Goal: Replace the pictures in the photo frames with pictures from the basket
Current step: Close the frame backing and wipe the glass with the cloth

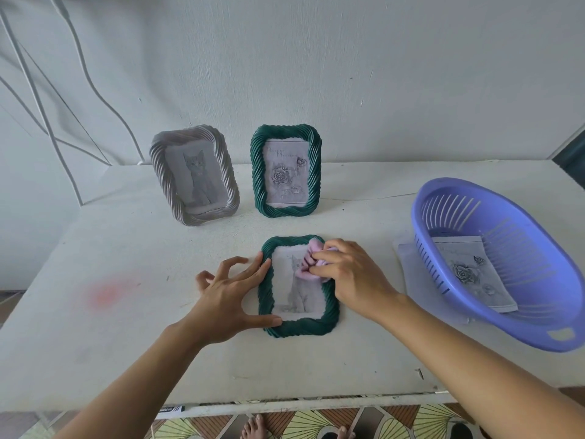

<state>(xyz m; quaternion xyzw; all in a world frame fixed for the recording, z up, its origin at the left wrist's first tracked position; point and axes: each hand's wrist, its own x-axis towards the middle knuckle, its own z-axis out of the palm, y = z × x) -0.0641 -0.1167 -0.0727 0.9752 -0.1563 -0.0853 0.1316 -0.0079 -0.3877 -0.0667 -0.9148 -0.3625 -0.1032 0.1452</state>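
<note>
A green photo frame (329, 324) with a cat picture lies flat on the white table (126, 327) in front of me. My left hand (232, 293) steadies it, index finger along its left edge and thumb at its lower left corner, other fingers curled above the table. My right hand (351, 280) grips a crumpled pink cloth (308, 264) and presses it on the frame's glass near the top. Behind stand a grey frame (163, 172) with a cat picture and a green frame (258, 172) with a rose picture. A purple basket (474, 312) at right holds a rose picture (468, 274).
A sheet of paper (406, 258) lies under the basket's left side. The wall rises right behind the standing frames, with white cables at left. The table's front edge is close to me, bare feet and a patterned floor below it.
</note>
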